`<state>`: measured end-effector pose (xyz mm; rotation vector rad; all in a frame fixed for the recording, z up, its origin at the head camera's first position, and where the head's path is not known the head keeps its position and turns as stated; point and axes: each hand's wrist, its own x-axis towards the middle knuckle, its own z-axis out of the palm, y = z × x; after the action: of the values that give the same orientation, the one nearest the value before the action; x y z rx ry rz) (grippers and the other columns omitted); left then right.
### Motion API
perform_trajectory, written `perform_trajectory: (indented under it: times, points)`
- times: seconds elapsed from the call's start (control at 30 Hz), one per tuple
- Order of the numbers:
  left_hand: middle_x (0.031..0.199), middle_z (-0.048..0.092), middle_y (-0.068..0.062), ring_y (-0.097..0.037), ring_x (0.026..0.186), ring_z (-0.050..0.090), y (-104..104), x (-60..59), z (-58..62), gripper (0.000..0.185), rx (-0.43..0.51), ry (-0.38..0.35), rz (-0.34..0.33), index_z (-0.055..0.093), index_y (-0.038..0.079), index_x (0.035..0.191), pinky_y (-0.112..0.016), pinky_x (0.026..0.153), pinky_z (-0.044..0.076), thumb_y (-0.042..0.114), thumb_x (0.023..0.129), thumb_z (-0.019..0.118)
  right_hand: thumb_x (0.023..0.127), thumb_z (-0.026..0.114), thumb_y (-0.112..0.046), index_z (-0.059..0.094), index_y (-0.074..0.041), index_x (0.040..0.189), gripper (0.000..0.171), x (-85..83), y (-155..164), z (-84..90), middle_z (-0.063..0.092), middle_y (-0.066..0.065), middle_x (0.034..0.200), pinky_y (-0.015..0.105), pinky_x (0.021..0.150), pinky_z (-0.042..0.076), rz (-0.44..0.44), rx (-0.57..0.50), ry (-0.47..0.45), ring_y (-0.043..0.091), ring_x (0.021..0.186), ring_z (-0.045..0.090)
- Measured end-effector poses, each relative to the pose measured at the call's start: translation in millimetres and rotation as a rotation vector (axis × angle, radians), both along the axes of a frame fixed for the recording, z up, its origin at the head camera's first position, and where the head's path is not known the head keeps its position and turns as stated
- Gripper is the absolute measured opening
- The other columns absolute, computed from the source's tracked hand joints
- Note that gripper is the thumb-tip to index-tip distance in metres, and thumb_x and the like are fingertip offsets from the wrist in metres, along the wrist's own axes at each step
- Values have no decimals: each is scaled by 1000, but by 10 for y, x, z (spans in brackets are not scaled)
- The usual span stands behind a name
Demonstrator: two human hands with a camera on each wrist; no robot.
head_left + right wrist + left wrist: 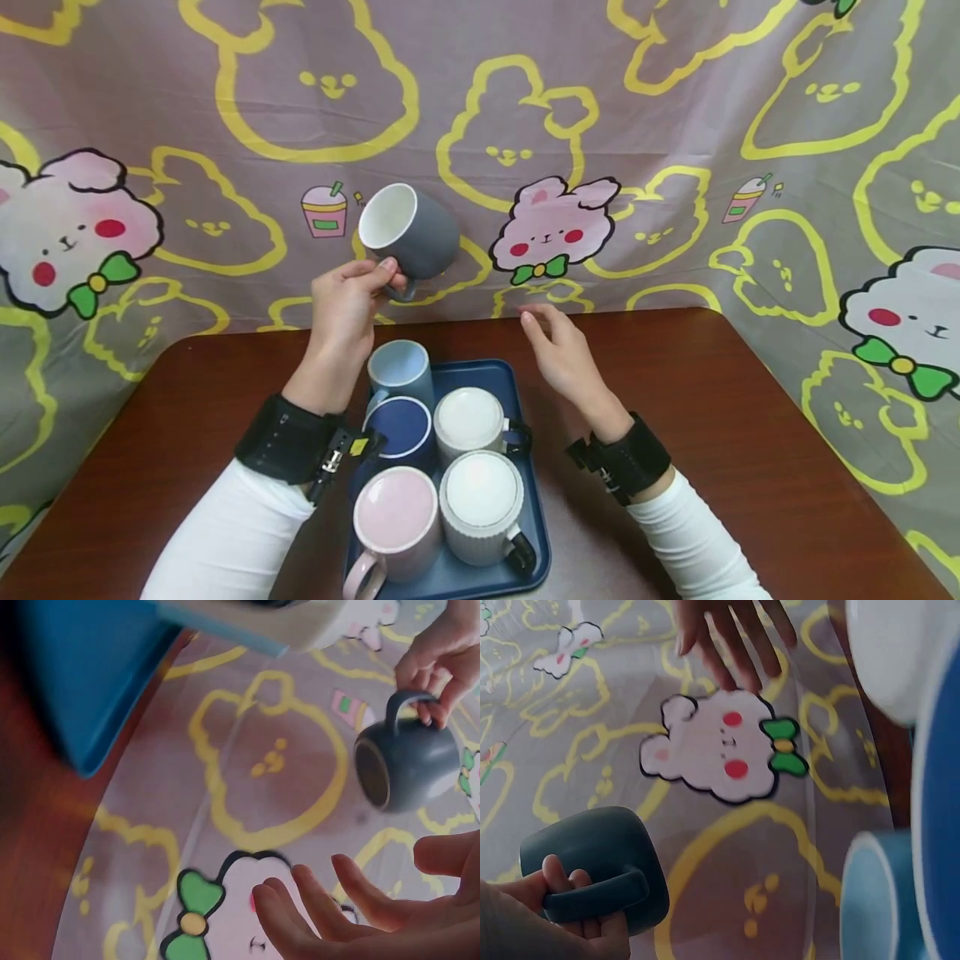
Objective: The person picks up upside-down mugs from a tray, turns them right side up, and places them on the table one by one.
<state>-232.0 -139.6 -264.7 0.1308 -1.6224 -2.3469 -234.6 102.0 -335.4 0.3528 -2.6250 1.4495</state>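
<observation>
A dark grey mug with a white inside hangs in the air above the back of the tray, tilted with its mouth toward the left. My left hand grips it by the handle, as the left wrist view shows, with the fingers curled round that grey handle. My right hand is apart from everything, over the table right of the tray. In the right wrist view its fingers are loosely spread, and nothing lies between them.
On a blue tray stand a light blue mug, a dark blue mug, a pink mug and two white mugs with black-tipped handles. The brown table ends at a patterned cloth behind.
</observation>
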Motion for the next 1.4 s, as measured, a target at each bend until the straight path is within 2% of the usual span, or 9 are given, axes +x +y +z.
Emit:
perform_trajectory:
  times: [0.1, 0.23, 0.4, 0.53, 0.9, 1.03, 1.17, 1.27, 1.4]
  points:
    - [57, 62, 2, -8, 57, 63, -72, -26, -24, 17, -51, 18, 51, 64, 6, 69, -23, 67, 51, 3, 86, 67, 100, 45, -33, 50, -7, 130, 39, -37, 39, -56, 53, 14, 128, 46, 97, 46, -20, 49, 30, 28, 119, 51]
    - [58, 61, 2, -8, 59, 62, -161, -47, -68, 15, -116, 12, 86, 64, 5, 71, -23, 69, 51, 5, 85, 68, 100, 46, -31, 52, -5, 127, 37, -75, 81, -118, 53, 16, 125, 46, 95, 46, -38, 86, 65, 29, 114, 51]
    - [63, 60, 0, -10, 60, 62, -262, -76, -138, 12, -138, 10, 105, 64, 3, 74, -22, 70, 51, 6, 85, 69, 100, 46, -30, 52, -3, 125, 37, -106, 131, -187, 53, 17, 125, 48, 98, 42, -48, 115, 99, 31, 116, 49]
    - [64, 60, -1, -9, 58, 62, -332, -110, -206, 12, -149, 3, 124, 63, 2, 74, -21, 69, 52, 5, 84, 70, 100, 46, -31, 52, -2, 126, 39, -127, 169, -237, 52, 18, 127, 49, 100, 40, -51, 136, 91, 32, 120, 47]
    - [60, 61, 3, -8, 59, 62, -518, -208, -449, 13, -225, -149, 211, 64, 5, 75, -21, 67, 50, 10, 84, 71, 100, 46, -30, 52, -3, 126, 38, -166, 247, -331, 51, 18, 129, 51, 104, 36, -78, 172, 80, 34, 124, 43]
    - [61, 60, 4, -6, 59, 63, -575, -272, -563, 13, -244, -209, 258, 63, 5, 76, -21, 68, 51, 11, 84, 71, 100, 46, -30, 52, -3, 126, 37, -169, 261, -343, 51, 18, 129, 51, 102, 37, -91, 164, 89, 34, 123, 41]
    - [59, 60, 8, -6, 62, 63, -644, -328, -697, 13, -302, -276, 297, 63, 6, 81, -24, 71, 49, 15, 85, 71, 100, 46, -30, 51, -3, 127, 38, -163, 279, -350, 50, 18, 130, 51, 102, 37, -92, 164, 81, 34, 124, 41]
    - [57, 59, 11, -5, 64, 62, -695, -360, -799, 14, -359, -307, 312, 63, 6, 83, -25, 71, 45, 19, 86, 69, 100, 46, -31, 51, -3, 127, 39, -154, 305, -364, 49, 19, 130, 51, 102, 37, -93, 174, 75, 35, 125, 40]
    - [54, 58, 13, -4, 61, 62, -738, -393, -918, 14, -387, -318, 324, 63, 5, 83, -22, 67, 44, 18, 87, 69, 100, 46, -31, 50, -3, 127, 39, -146, 359, -408, 49, 20, 130, 52, 102, 37, -99, 202, 73, 36, 124, 40]
